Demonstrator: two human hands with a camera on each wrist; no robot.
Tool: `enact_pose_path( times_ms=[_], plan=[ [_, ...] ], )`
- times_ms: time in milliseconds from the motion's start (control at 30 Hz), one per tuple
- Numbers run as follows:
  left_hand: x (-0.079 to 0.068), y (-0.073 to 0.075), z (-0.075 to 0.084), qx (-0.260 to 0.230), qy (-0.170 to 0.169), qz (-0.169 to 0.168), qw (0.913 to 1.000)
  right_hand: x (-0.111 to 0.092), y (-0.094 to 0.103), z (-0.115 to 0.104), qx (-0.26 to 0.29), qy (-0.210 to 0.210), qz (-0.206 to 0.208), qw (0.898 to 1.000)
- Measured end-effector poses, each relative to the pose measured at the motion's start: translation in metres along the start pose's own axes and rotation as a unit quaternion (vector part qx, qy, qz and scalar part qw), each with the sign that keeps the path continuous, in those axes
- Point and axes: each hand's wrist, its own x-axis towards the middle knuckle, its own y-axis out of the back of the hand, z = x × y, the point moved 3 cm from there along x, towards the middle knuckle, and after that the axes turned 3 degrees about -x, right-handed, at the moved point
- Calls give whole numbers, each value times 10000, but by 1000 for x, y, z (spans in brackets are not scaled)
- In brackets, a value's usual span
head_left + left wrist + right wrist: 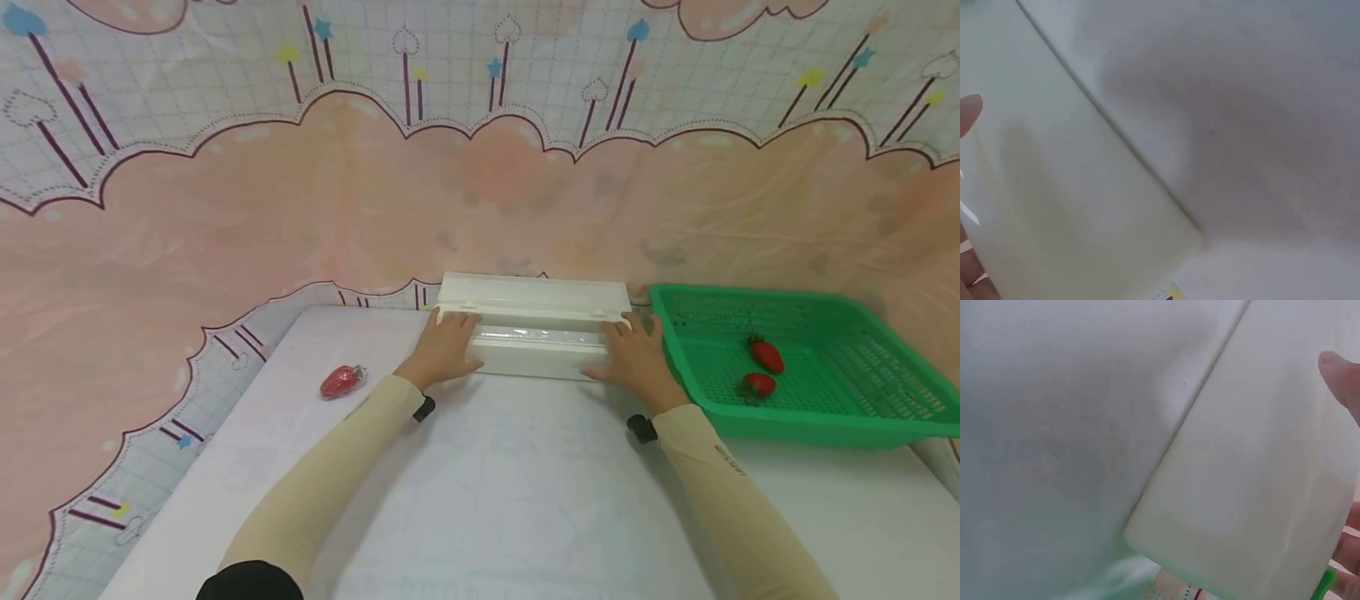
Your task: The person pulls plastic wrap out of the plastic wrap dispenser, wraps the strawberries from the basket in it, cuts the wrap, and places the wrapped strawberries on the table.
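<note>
- Left grip (440, 348) holds the left end of a white box (532, 363), thumb over the near side and fingers round the far side; it probably sits that far out to steady this end.
- Right grip (637, 360) holds the other end in the same way, mirrored. With both hands at the ends, the box is likely kept level and the middle is left uncovered.
- Lone strawberry (342, 382) lies on the worktop (487, 500), left of the box and well apart from the left sleeve (330, 475). Its shine suggests a wrapping, though I cannot be sure; it blocks nothing.
- Between the grips, the box rests towards the back of the worktop, its lid (534, 292) tipped away, which bares a strip of clear film (540, 336) along the trough.
- Behind it hangs a patterned cloth (510, 200), so the raised lid seems to have little room beyond.
- At the right, a green basket (810, 423) with two strawberries (767, 356) inside stands just beside the right grip; its near-hand rim is the main obstacle to any outward swing of those fingers.
</note>
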Motion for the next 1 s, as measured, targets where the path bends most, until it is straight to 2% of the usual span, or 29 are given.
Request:
enact_pose_path(
  times_ms=[233,400,567,667,767,867,1000],
  plan=[
    [6,5,-2,-124,99,-153,9998,4,2,-4,70,-15,-262,9996],
    [11,0,-5,-300,161,-218,9992,8,0,-4,181,-100,-456,9987],
    [13,-6,-7,-598,229,-69,9979,10,-3,-2,279,-213,-645,9973],
    [14,-5,-9,-773,349,103,9963,11,-3,-1,437,-321,-684,9962],
    [16,-1,-11,-759,481,212,9957,12,0,-1,649,-402,-589,9953],
    [19,5,-13,-526,474,215,9973,14,4,-3,686,-340,-293,9966],
    [26,8,-13,-120,325,222,9992,22,8,-9,365,-102,101,9992]
  ],
)
